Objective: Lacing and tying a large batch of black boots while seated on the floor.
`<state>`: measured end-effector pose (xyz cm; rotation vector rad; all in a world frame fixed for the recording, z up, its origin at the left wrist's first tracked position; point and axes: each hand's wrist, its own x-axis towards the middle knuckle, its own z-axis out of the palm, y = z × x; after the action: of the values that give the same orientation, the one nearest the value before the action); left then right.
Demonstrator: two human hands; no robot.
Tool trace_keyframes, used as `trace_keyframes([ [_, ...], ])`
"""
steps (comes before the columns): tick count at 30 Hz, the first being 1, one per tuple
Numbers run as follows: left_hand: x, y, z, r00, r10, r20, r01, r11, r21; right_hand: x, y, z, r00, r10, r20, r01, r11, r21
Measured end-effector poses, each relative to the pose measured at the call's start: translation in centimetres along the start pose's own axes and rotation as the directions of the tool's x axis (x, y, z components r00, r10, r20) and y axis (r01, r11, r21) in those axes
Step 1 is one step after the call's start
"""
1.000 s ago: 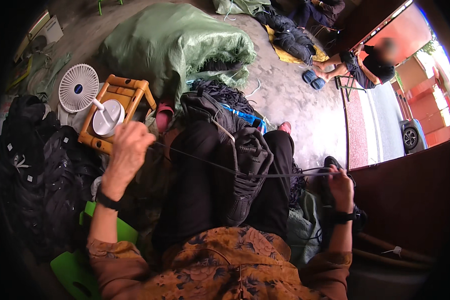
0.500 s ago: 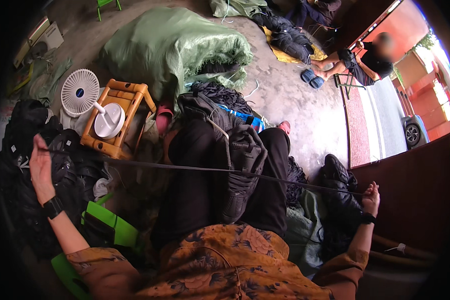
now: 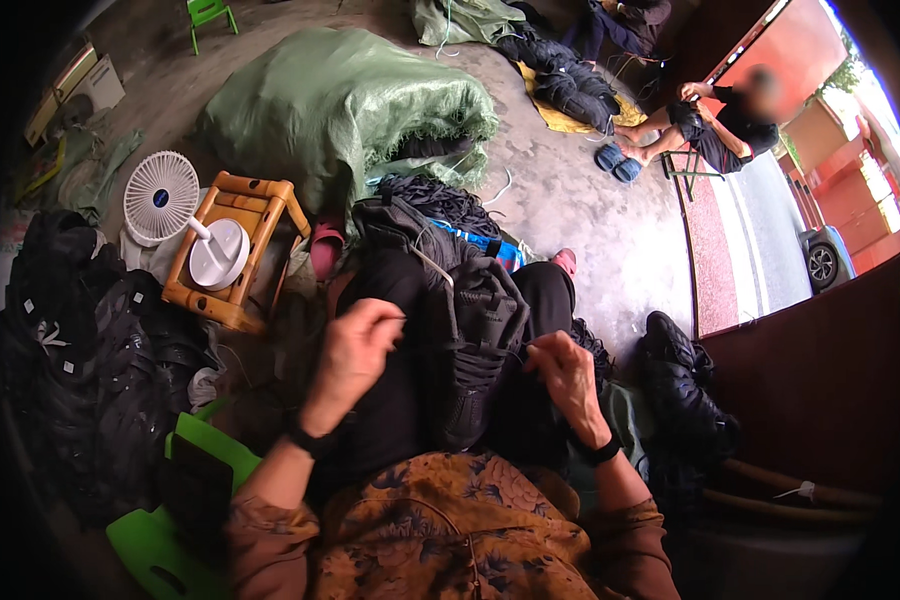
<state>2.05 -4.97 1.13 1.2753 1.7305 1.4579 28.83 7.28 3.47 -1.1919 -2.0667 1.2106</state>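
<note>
A black lace-up shoe (image 3: 470, 340) lies across my lap, its row of lacing facing up. A pale cord (image 3: 432, 262) joins it to a second dark shoe (image 3: 395, 222) lying just beyond. My left hand (image 3: 355, 355) is closed in a pinch to the left of the lacing, and my right hand (image 3: 565, 372) pinches close to the shoe's right side. Both hold the dark shoelace, which barely shows against the black shoe and trousers; its exact run between my fingers is hard to see.
Piled black shoes (image 3: 100, 350) lie at left, more shoes (image 3: 680, 385) at right. A white fan (image 3: 215, 250) stands on a bamboo stool (image 3: 205, 300); a green chair (image 3: 210, 445) is beside me. Ahead are a bulging green sack (image 3: 340, 110), dark laces (image 3: 445, 200) and a seated person (image 3: 735, 125).
My hands were spread wide with the shoelace stretched taut between them across the shoe. Both have come inward, close to the shoe's sides, and the lace is no longer drawn out.
</note>
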Motion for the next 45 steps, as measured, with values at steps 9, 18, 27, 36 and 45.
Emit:
trace_keyframes([
  [9,-1.6,1.4,2.9,0.993,0.092,0.081,-0.105,0.979,0.176,0.0,-1.4,0.7,0.994,0.061,0.095,-0.057,0.997,-0.042],
  [18,-2.1,1.8,3.0,0.994,0.103,0.048,-0.109,0.985,0.130,-0.5,-0.9,3.1,0.931,-0.353,-0.093,0.262,0.824,-0.502],
  [27,-0.9,2.3,3.6,0.993,0.117,-0.002,-0.114,0.972,0.205,-1.0,-2.5,1.8,0.987,0.057,0.151,-0.067,0.996,0.065],
  [36,-0.8,2.8,5.7,0.936,0.342,-0.086,-0.265,0.844,0.467,-0.7,-1.8,1.7,0.982,0.105,0.157,-0.124,0.986,0.115],
  [45,2.2,3.8,1.4,0.554,0.643,0.529,-0.805,0.254,0.536,2.4,-2.0,-0.8,0.733,-0.583,0.351,0.655,0.464,-0.596],
])
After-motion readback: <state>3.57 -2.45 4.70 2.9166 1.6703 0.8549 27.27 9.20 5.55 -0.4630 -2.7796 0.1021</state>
